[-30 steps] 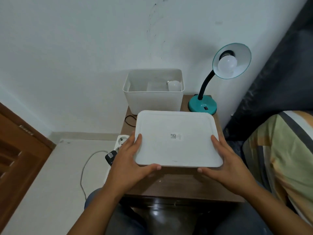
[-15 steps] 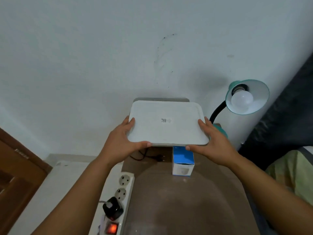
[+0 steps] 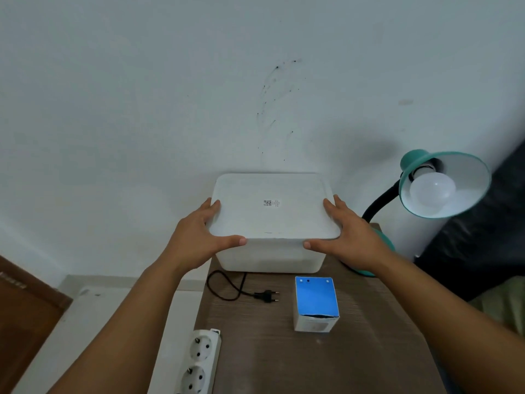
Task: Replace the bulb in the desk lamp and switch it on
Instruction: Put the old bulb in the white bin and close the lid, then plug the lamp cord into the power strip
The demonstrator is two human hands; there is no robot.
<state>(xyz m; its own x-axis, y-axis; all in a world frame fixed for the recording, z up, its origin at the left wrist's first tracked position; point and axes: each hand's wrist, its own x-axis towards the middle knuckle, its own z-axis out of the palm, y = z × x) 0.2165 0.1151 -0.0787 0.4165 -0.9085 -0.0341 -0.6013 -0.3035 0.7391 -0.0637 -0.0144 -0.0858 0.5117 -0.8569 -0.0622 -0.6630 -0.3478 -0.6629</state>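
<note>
A teal desk lamp (image 3: 468, 177) stands at the table's back right, with a white bulb (image 3: 431, 191) screwed into its shade. Its black plug (image 3: 267, 296) lies loose on the table. A white lid (image 3: 272, 206) sits on top of the white bin (image 3: 270, 257) against the wall. My left hand (image 3: 196, 240) holds the lid's front left corner, and my right hand (image 3: 352, 237) holds its front right corner, thumbs along the front edge. A blue and white bulb box (image 3: 316, 300) stands in front of the bin.
A white power strip (image 3: 199, 362) hangs at the left edge of the brown table (image 3: 284, 365). Dark fabric (image 3: 483, 237) fills the right side, and a wooden door (image 3: 22, 322) is at the lower left.
Both hands carried the lid away from me and set it down on the bin. The view tilted, so the box and plug came into sight.
</note>
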